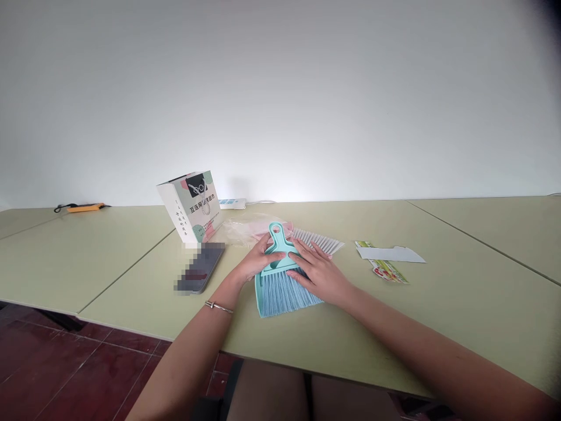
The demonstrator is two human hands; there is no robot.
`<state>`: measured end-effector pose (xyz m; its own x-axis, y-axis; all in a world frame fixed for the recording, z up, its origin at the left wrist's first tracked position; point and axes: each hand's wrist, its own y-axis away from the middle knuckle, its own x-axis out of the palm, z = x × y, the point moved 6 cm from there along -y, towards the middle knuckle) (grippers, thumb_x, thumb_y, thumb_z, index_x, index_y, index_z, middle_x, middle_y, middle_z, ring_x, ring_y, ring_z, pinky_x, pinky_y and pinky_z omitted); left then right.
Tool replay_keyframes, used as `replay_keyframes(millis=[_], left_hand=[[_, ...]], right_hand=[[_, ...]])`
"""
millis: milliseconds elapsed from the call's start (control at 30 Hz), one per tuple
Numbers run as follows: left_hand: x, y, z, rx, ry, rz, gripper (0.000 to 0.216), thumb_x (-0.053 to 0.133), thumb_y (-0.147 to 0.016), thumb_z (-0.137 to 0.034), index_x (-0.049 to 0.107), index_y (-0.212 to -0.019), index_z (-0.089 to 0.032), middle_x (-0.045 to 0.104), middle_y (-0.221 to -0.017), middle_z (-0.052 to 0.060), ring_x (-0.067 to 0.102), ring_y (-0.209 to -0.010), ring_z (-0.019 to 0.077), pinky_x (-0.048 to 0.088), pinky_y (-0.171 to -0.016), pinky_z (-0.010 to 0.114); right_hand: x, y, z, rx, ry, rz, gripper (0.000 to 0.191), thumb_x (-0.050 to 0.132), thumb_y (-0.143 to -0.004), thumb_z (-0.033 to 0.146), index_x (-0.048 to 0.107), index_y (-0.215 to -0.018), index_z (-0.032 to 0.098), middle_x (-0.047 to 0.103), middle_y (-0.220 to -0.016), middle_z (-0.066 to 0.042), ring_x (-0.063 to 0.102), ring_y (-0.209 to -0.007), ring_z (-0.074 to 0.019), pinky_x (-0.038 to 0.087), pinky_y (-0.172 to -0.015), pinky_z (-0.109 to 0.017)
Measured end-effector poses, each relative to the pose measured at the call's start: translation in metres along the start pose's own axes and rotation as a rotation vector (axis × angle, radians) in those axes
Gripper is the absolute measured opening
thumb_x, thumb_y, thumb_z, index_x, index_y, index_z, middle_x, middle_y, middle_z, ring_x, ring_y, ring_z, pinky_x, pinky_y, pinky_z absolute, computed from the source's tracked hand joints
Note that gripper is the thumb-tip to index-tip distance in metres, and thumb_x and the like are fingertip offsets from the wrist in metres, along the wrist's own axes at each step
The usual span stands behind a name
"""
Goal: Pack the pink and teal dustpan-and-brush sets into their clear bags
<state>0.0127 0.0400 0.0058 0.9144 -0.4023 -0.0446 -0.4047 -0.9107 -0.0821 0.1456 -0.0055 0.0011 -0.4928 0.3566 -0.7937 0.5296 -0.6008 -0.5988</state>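
A small teal hand brush [280, 280] lies on the pale green table [438, 304], its bristles toward me and its looped handle pointing away. My left hand [258, 260] rests on the brush's left side, fingers curled over the handle base. Flat on the brush's right side lies my right hand [319, 272], fingers stretched out across the top of the bristles. A pink dustpan with a white comb edge [318, 240] lies just behind the brush, partly hidden by it.
A phone [199, 269] lies left of my hands. Behind it a printed white box [190, 206] stands tilted. Crumpled clear plastic [245, 229] sits behind the brush. Paper cards [388, 260] lie to the right. A power strip [232, 203] and an orange tool [85, 207] are at the far edge.
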Motion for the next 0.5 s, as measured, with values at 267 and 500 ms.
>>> replay_keyframes(millis=[267, 500], left_hand=[[-0.002, -0.002, -0.002, 0.028, -0.055, -0.012, 0.064, 0.071, -0.069, -0.036, 0.049, -0.126, -0.019, 0.065, -0.106, 0.010, 0.062, -0.086, 0.0206, 0.045, -0.072, 0.028], [-0.003, -0.003, 0.000, 0.028, -0.047, -0.050, 0.050, 0.070, -0.071, -0.035, 0.056, -0.117, -0.020, 0.066, -0.099, 0.006, 0.062, -0.084, 0.0173, 0.045, -0.070, 0.025]], right_hand=[[-0.004, 0.006, -0.036, 0.457, -0.454, -0.064, 0.035, 0.045, -0.084, 0.055, 0.041, -0.101, 0.024, 0.062, -0.110, -0.009, 0.061, -0.100, -0.0240, 0.050, -0.078, -0.041], [0.009, 0.007, -0.041, 0.502, -0.666, 0.034, 0.035, 0.037, -0.088, 0.054, 0.046, -0.109, 0.027, 0.062, -0.110, -0.003, 0.057, -0.104, -0.0206, 0.046, -0.089, -0.040]])
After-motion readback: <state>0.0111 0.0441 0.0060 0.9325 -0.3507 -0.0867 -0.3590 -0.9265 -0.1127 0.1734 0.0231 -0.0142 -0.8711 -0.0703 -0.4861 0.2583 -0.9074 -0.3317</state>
